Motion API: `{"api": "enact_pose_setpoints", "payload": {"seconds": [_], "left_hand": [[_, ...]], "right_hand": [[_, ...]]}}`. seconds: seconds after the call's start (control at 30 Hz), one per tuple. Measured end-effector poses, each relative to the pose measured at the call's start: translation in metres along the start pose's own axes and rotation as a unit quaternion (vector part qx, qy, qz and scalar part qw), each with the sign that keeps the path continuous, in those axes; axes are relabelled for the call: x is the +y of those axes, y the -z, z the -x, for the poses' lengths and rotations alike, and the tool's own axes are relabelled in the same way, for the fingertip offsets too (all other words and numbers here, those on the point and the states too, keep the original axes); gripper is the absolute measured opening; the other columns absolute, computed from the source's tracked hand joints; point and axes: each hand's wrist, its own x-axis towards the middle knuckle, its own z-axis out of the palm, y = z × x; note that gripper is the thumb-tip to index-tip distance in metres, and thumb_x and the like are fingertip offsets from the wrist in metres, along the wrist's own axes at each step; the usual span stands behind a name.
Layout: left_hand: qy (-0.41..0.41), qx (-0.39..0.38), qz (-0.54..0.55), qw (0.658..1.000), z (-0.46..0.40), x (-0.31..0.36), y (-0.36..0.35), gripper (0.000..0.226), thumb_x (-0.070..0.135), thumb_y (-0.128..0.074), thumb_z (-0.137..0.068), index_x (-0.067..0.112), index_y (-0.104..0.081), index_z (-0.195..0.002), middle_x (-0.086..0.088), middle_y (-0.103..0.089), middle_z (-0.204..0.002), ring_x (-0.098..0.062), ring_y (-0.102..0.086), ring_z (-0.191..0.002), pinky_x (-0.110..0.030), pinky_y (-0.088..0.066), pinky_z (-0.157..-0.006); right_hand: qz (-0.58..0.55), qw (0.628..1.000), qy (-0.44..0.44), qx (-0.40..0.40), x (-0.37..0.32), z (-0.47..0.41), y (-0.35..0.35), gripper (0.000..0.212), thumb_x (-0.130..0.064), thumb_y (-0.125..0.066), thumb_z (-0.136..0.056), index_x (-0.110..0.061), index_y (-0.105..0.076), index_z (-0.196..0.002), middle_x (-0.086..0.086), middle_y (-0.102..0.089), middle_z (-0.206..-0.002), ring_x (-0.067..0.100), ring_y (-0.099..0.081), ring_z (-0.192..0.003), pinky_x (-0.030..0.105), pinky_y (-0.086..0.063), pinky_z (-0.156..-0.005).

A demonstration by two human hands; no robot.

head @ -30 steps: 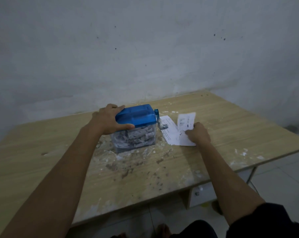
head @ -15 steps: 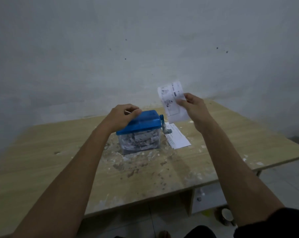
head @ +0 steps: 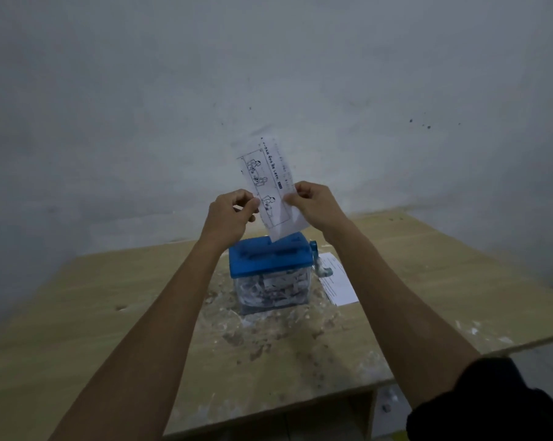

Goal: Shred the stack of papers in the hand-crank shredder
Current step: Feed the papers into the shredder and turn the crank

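A printed paper sheet (head: 270, 183) stands upright above the hand-crank shredder (head: 268, 259), its lower corner at the blue lid. My left hand (head: 229, 214) pinches the sheet's left edge and my right hand (head: 313, 205) pinches its right edge. The shredder has a blue top, a crank (head: 319, 265) on its right side and a clear bin full of paper strips. The remaining stack of papers (head: 338, 281) lies flat on the table just right of the shredder.
The wooden table (head: 78, 329) is littered with paper bits and dust around the shredder. A grey wall stands close behind. The table's front edge runs across the lower frame, with floor beyond at the right.
My right hand lifted one sheet off the stack and carried it left over the shredder. My left hand left the shredder lid and took the sheet's left edge.
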Motion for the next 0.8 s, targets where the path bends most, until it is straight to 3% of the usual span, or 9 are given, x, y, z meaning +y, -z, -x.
{"api": "enact_pose_setpoints", "payload": {"seconds": [0.1, 0.23, 0.33, 0.4, 0.5, 0.63, 0.8], "left_hand": [[0.001, 0.025, -0.015, 1.000, -0.010, -0.005, 0.003, 0.020, 0.026, -0.059, -0.100, 0.011, -0.069, -0.091, 0.007, -0.068, -0.081, -0.009, -0.068, -0.071, -0.014, -0.046, -0.062], [0.011, 0.031, -0.007, 0.999, -0.021, -0.018, 0.001, 0.018, 0.025, -0.058, -0.100, 0.015, -0.069, -0.090, 0.009, -0.068, -0.083, -0.007, -0.067, -0.070, -0.010, -0.043, -0.057], [0.019, 0.022, -0.011, 1.000, -0.023, -0.028, -0.004, 0.018, 0.025, -0.058, -0.101, 0.015, -0.069, -0.090, 0.007, -0.069, -0.085, -0.005, -0.066, -0.068, -0.009, -0.044, -0.056], [0.027, 0.018, -0.010, 0.999, -0.022, -0.035, -0.009, 0.018, 0.025, -0.057, -0.101, 0.013, -0.069, -0.093, 0.005, -0.069, -0.087, -0.007, -0.067, -0.070, -0.008, -0.044, -0.056], [0.033, 0.009, -0.012, 0.999, -0.021, -0.042, -0.014, 0.020, 0.025, -0.057, -0.102, 0.011, -0.070, -0.096, 0.004, -0.069, -0.090, -0.007, -0.067, -0.072, -0.010, -0.045, -0.055], [0.046, 0.008, -0.014, 0.999, -0.021, -0.051, -0.018, 0.018, 0.024, -0.058, -0.101, 0.012, -0.070, -0.095, 0.005, -0.070, -0.090, -0.003, -0.067, -0.069, -0.012, -0.046, -0.057], [0.053, 0.012, -0.001, 0.998, -0.022, -0.058, -0.019, 0.019, 0.025, -0.060, -0.100, 0.011, -0.071, -0.095, 0.001, -0.072, -0.092, -0.007, -0.069, -0.072, -0.022, -0.053, -0.069]], "right_hand": [[0.009, 1.000, -0.006, -0.002, 0.000, -0.015, -0.010, 0.011, -0.015, -0.063, -0.090, -0.010, -0.072, -0.094, 0.006, -0.073, -0.098, 0.019, -0.064, -0.083, 0.040, -0.054, -0.084], [0.019, 0.999, -0.029, -0.004, 0.011, -0.026, -0.020, 0.010, -0.017, -0.062, -0.090, -0.015, -0.071, -0.094, 0.004, -0.072, -0.101, 0.027, -0.065, -0.097, 0.044, -0.054, -0.090], [0.018, 0.998, -0.057, -0.016, 0.022, -0.026, -0.025, 0.009, -0.017, -0.062, -0.090, -0.017, -0.070, -0.094, 0.004, -0.071, -0.102, 0.027, -0.066, -0.098, 0.037, -0.056, -0.074], [0.029, 0.997, -0.066, -0.017, 0.029, -0.025, -0.026, 0.013, -0.016, -0.061, -0.090, -0.014, -0.070, -0.099, 0.004, -0.071, -0.103, 0.025, -0.066, -0.095, 0.023, -0.046, -0.057], [0.019, 0.996, -0.083, -0.022, 0.035, -0.024, -0.026, 0.017, -0.013, -0.058, -0.092, -0.009, -0.069, -0.104, 0.005, -0.070, -0.105, 0.020, -0.063, -0.085, 0.010, -0.038, -0.043], [0.035, 0.991, -0.120, -0.039, 0.042, -0.026, -0.024, 0.024, -0.016, -0.058, -0.092, 0.003, -0.066, -0.104, 0.021, -0.068, -0.108, 0.021, -0.049, -0.071, 0.015, -0.032, -0.038], [0.044, 0.992, -0.116, -0.038, 0.048, -0.031, -0.027, 0.034, -0.020, -0.059, -0.090, 0.010, -0.059, -0.106, 0.028, -0.061, -0.115, 0.020, -0.046, -0.074, 0.020, -0.029, -0.044]]}}
